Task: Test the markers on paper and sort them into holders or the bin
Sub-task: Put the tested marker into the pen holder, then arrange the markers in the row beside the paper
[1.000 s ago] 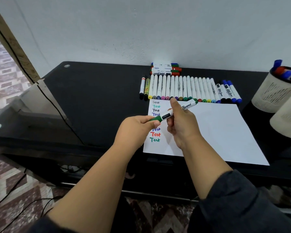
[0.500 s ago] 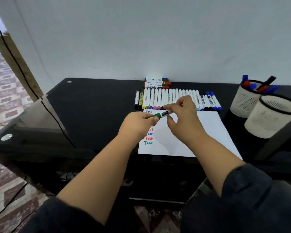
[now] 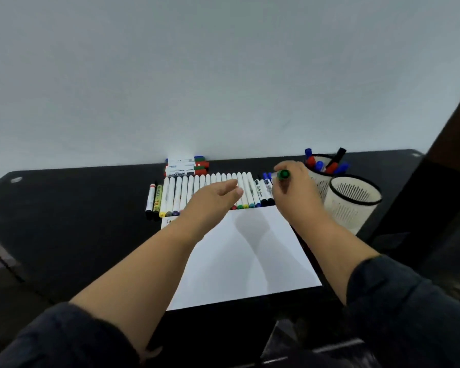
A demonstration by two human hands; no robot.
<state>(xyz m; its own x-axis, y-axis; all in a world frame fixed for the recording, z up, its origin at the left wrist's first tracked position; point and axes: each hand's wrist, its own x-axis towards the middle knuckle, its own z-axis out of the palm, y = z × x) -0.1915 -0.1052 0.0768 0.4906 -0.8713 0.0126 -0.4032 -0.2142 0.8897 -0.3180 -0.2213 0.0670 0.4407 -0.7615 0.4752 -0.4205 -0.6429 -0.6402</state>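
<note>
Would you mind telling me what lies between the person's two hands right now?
In the head view, between the left hand and the right hand lie the right-end markers of the row, on the black table.

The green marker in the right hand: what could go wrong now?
1. The right hand holds the green marker close to the rear holder, already crowded with markers; it may knock it over.
2. The left hand hovers open above the marker row and could scatter it.

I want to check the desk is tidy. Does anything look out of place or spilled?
Nothing stands out. The marker row lies in line above the paper, and both holders stand upright.
</note>
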